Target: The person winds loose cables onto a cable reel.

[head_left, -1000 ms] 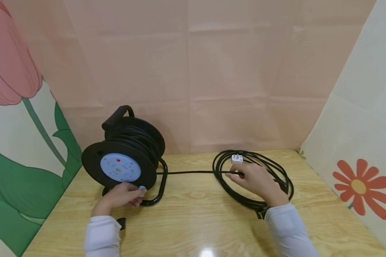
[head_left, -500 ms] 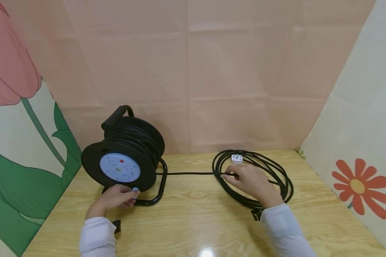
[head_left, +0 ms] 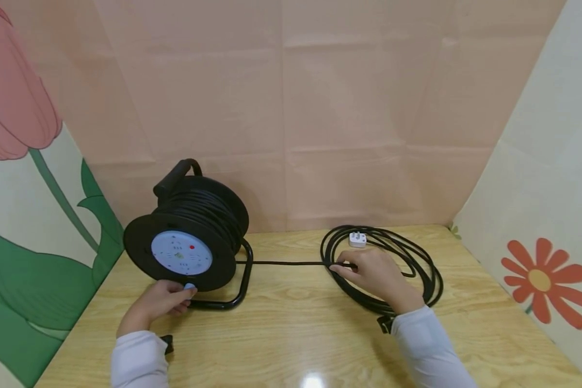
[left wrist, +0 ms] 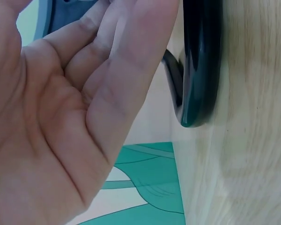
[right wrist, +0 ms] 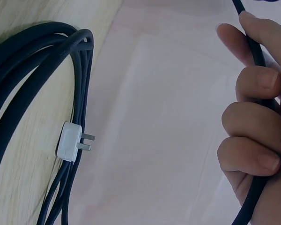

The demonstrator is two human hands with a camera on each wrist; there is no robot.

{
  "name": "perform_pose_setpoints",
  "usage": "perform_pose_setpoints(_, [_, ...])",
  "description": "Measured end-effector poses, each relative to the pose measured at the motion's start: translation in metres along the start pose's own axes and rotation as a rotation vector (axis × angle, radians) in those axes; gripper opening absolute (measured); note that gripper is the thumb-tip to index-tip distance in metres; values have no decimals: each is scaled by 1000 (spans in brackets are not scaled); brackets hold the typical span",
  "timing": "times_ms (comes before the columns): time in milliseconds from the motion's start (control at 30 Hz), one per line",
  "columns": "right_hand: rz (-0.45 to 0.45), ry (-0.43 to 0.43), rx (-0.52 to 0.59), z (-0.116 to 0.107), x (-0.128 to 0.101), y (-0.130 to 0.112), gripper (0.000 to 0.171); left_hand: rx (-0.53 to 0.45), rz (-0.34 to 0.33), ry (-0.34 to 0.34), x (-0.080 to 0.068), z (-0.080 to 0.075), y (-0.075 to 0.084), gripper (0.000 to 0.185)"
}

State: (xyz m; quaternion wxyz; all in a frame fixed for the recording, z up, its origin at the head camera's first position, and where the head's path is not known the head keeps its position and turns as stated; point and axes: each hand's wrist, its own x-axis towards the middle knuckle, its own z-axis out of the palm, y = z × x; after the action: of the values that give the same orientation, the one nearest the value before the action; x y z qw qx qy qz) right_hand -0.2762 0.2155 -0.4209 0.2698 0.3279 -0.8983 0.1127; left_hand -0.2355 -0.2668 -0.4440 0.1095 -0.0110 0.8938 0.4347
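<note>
Head view: left hand (head_left: 162,303) pinching reel (head_left: 189,237) crank knob (head_left: 189,286); right hand (head_left: 375,275) curled round cable (right wrist: 260,61) beside coil (head_left: 407,264) on table (head_left: 291,323). Mid-wind, apparently; next, cranking while feeding slack evenly.

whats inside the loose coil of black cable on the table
Inside the loose coil lies the white plug, on bare wooden table. The right hand holds the cable across the coil's left part and covers the table and cable strands beneath it.
</note>
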Motion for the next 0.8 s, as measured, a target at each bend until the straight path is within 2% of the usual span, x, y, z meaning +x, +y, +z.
perform_pose_setpoints(133, [2,-15,19,0,0,0,13,12,-12,9,1,-1,-3,38])
perform_pose_setpoints(400, [101,-60,8,-6,-2,3,14,44,-34,57,0,-9,-13,43])
perform_pose_setpoints(500, [77,-62,19,-3,-1,3,16,58,-34,85,-2,-12,-16,46])
perform_pose_setpoints(667, [10,-32,41,4,1,1,14,162,-24,135,-5,-18,-17,51])
perform_pose_setpoints(800, [-9,-30,35,5,1,-3,10,214,-28,160,-6,-20,-18,51])
